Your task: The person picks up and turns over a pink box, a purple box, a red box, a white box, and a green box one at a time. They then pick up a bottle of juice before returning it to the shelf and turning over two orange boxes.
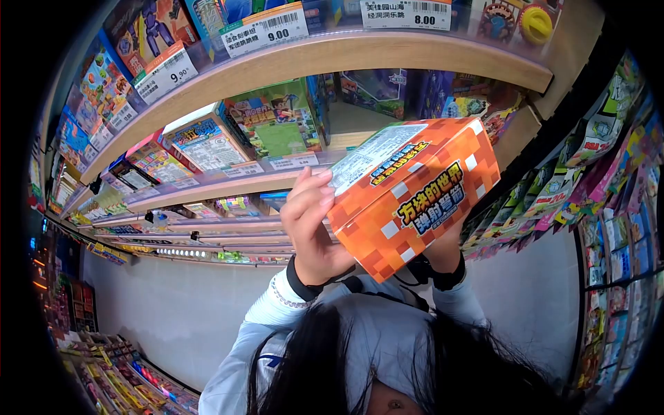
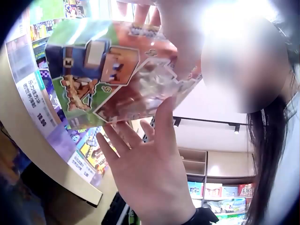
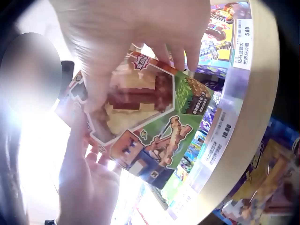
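Both hands hold up an orange pixel-patterned box, tilted, in front of the shelves. The left hand grips its left end with fingertips on the white-labelled side; the right hand is mostly hidden beneath the right end. In the left wrist view, the right hand has its thumb and fingers at the edge of the box, which shows a blocky figure with a bow. Seen from the right wrist, the right hand pinches the windowed front of the box, with the left hand at its lower-left edge.
A curved wooden shelf with price tags and boxed goods spans the top. A green box stands on the tier below, with a gap to its right. Hanging packets are on the right; more racks stand at lower left. Grey floor lies beneath.
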`<state>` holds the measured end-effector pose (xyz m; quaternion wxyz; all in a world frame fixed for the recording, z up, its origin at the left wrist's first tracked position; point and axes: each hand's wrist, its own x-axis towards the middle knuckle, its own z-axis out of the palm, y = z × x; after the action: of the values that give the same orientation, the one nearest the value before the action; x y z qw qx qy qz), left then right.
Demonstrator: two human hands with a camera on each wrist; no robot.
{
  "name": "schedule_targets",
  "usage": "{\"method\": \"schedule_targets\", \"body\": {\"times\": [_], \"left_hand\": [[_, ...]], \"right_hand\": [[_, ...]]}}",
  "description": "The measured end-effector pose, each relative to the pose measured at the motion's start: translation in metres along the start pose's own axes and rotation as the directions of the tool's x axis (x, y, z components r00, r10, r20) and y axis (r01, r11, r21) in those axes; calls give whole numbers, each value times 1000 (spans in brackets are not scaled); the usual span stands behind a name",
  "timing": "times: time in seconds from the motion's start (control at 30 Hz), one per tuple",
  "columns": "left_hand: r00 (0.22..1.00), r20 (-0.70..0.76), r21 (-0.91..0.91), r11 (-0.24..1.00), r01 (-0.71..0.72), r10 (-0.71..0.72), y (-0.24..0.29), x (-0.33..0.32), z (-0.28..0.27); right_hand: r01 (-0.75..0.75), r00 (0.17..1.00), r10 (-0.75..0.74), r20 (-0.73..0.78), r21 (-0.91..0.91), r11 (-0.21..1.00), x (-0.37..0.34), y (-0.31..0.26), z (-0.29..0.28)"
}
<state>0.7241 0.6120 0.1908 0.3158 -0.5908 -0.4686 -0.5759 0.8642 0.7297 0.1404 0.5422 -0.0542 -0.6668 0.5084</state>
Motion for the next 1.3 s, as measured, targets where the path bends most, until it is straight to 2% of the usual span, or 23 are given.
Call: {"method": "schedule_targets", "body": {"times": [0.03, 0.1, 0.17, 0.2, 0.3, 0.33, 0.43, 0.47, 0.57, 0.6, 0.7, 0.73, 0.8, 0.83, 0.87, 0.93, 0.97, 1.0, 1.1, 1.17, 1.2, 1.27, 1.3], "left_hand": [[999, -45, -41, 999, -29, 27, 0, -4, 3], [999, -1, -130, 991, 44, -45, 5, -11, 2], [988, 109, -150, 981, 123, -107, 18, -3, -7], [971, 188, -90, 982, 168, -149, 23, -1, -12], [927, 325, -171, 953, 252, -187, 29, 0, -23], [914, 354, -226, 931, 288, -197, 31, -1, -28], [895, 413, -290, 907, 305, -169, 34, -4, -45], [889, 420, -297, 898, 323, -181, 35, -6, -53], [857, 486, -457, 786, 417, -172, 23, -26, -78], [815, 536, -477, 717, 508, -221, 20, -33, -91], [750, 472, -324, 700, 637, -464, 13, -55, -111], [662, 475, -415, 516, 749, -580, 12, -63, -113], [466, 609, -435, 221, 873, -642, 7, -75, -125], [360, 673, -422, 65, 904, -647, 4, -82, -132], [227, 744, -400, -147, 905, -628, 1, -101, -142], [166, 815, -332, -212, 919, -555, 9, -106, -159], [136, 846, -295, -239, 925, -516, 11, -107, -166], [135, 843, -279, -208, 938, -521, 11, -108, -172], [139, 838, -234, -118, 965, -528, 9, -109, -182], [153, 806, -252, -98, 963, -572, 7, -114, -181], [162, 782, -269, -91, 959, -602, 7, -117, -177], [157, 724, -278, -77, 957, -672, 8, -112, -167], [144, 689, -274, -71, 959, -710, 12, -102, -159]], "right_hand": [[-23, 1000, 22, 13, 31, 999, -5, -1, 2], [11, 996, -14, 85, 42, 999, -13, -5, 9], [41, 989, -41, 145, 5, 999, -19, -10, 12], [39, 989, -34, 144, -32, 999, -23, -14, 13], [-87, 995, 81, 55, 115, 990, -32, -27, 24], [-89, 996, 83, 39, 176, 980, -28, -39, 31], [22, 990, -24, 139, 14, 1000, -35, -28, 38], [17, 982, -11, 186, -32, 999, -38, -34, 37], [-87, 972, 69, 224, 71, 994, -47, -51, 52], [-128, 936, 136, 324, -45, 991, -61, -55, 38], [-286, 855, 274, 440, -40, 957, -86, -75, 47], [-28, 868, 108, 485, -170, 985, -95, -67, 46], [52, 874, 42, 484, -179, 982, -111, -69, 51], [-129, 894, 144, 424, -65, 990, -122, -74, 56], [-297, 893, 253, 372, 65, 953, -133, -79, 61], [-503, 842, 383, 380, 297, 812, -148, -71, 65], [-555, 815, 391, 428, 384, 738, -160, -50, 58], [-601, 788, 391, 475, 461, 652, -155, -41, 62], [-661, 750, 485, 449, 533, 529, -139, -57, 67], [-617, 775, 536, 336, 589, 523, -108, -77, 87], [-648, 756, 527, 388, 551, 526, -103, -70, 82], [-668, 744, 550, 379, 437, 602, -93, -66, 71], [-641, 768, 543, 340, 396, 658, -87, -67, 67]]}}
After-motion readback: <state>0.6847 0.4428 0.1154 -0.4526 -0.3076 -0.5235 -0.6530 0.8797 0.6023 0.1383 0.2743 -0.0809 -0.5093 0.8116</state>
